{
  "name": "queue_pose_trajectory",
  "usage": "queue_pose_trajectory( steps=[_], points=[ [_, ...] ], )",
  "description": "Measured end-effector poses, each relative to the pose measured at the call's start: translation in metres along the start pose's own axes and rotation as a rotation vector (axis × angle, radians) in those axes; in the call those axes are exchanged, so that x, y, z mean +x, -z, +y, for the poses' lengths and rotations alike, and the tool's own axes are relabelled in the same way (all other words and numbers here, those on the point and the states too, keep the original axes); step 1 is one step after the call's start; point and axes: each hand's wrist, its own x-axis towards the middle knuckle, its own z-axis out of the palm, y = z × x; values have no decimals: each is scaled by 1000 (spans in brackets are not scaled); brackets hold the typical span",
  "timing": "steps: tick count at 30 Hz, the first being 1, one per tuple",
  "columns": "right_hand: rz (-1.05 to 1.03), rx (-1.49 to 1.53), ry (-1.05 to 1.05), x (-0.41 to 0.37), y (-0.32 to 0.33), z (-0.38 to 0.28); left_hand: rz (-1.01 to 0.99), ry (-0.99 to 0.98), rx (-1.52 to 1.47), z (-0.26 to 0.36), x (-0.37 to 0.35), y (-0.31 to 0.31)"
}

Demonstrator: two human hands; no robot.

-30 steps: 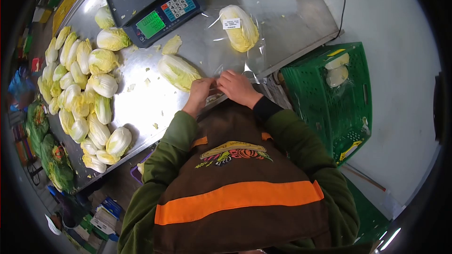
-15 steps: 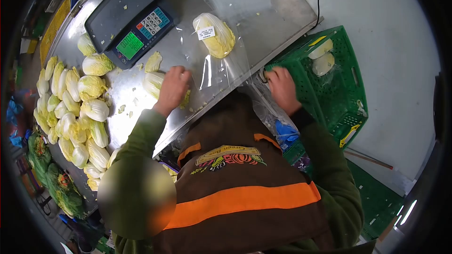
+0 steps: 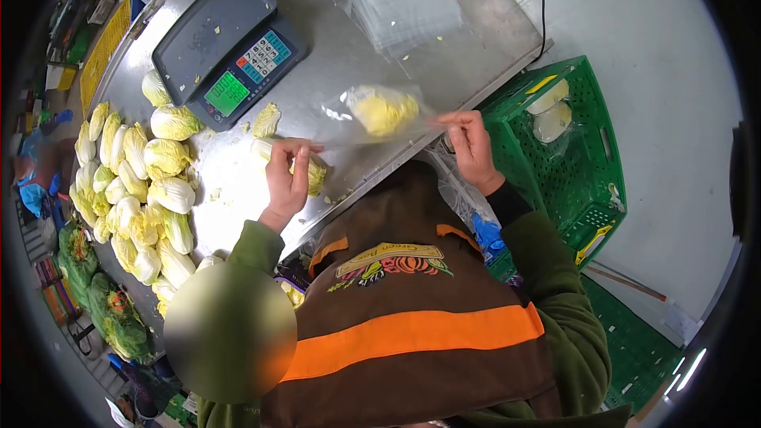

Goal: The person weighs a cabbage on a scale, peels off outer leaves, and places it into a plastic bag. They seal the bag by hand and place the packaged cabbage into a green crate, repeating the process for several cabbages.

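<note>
A clear plastic bag with a yellow-green Chinese cabbage in it lies near the front edge of the steel table. Its near edge stretches between my two hands. My left hand pinches the left end of that edge, above a loose cabbage that it partly covers. At the right end, my right hand pinches the plastic between thumb and fingers, just past the table edge. The label seen on the bag before is not visible now.
A scale with a lit green display stands at the back left. Many loose cabbages are heaped on the left. A stack of clear bags lies at the back. At right, a green crate holds bagged cabbages.
Both hands have taken hold of the bag's near edge and pulled it taut. The bagged cabbage has turned and shifted toward the table's front edge.
</note>
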Motion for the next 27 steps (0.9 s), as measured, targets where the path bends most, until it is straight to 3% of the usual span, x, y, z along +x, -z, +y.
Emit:
queue_pose_trajectory(
  steps=[2, 3, 5, 6, 7, 8, 10, 13, 14, 15, 16, 17, 18, 19, 20, 22, 23, 24, 25, 26, 27],
  points=[
    [32, 15, -456, -6, -3, 1, 186, 369, -157, -5, -7, -12],
    [32, 15, -459, -3, -6, 0, 274, 473, -255, 4, -3, -23],
    [-37, -22, -800, 7, -11, 1, 210, 552, -11, -9, -13, -29],
    [-39, -23, -806, 7, -10, 9, 164, 608, 24, -9, -16, -30],
    [-217, -3, -999, 2, -8, 25, 163, 616, 21, -16, -24, -32],
    [-400, 18, -1189, -7, -8, 39, 0, 760, 18, -28, -37, -34],
    [-527, 83, -1206, -9, -8, 47, -281, 1006, -55, -30, -43, -33],
    [-411, 83, -1084, -18, -1, 52, -334, 1044, 28, -33, -43, -26],
    [-415, 80, -1088, -25, 7, 56, -345, 885, 146, -45, -55, -17],
    [-440, -91, -784, -20, 12, 42, -356, 725, 263, -51, -64, -11],
    [-453, -255, -470, -14, 14, 33, -357, 724, 263, -35, -56, -6],
    [-445, -255, -468, -9, 13, 31, -304, 522, 404, -18, -47, 0],
    [-530, -355, -305, -6, 11, 29, -251, 315, 539, -4, -36, 4],
    [-611, -453, -142, -5, 10, 28, -349, 308, 393, -3, -29, 5],
    [-595, -454, -145, -6, 6, 32, -359, 297, 397, -8, -24, 4],
    [-583, -298, -57, -6, -8, 47, -438, -39, 203, -36, -11, -5],
    [-553, -305, -62, -4, -15, 52, -477, -92, 53, -65, -4, -10],
    [-466, -110, -204, -2, -21, 55, -501, -112, 50, -75, 9, -13],
    [-376, 86, -337, -1, -23, 56, -398, 243, -137, -81, 21, -19],
    [-349, 77, -339, -1, -21, 55, -285, 598, -317, -85, 33, -25],
    [-280, 255, -640, -1, -19, 55, -312, 583, -316, -77, 51, -26]
  ],
)
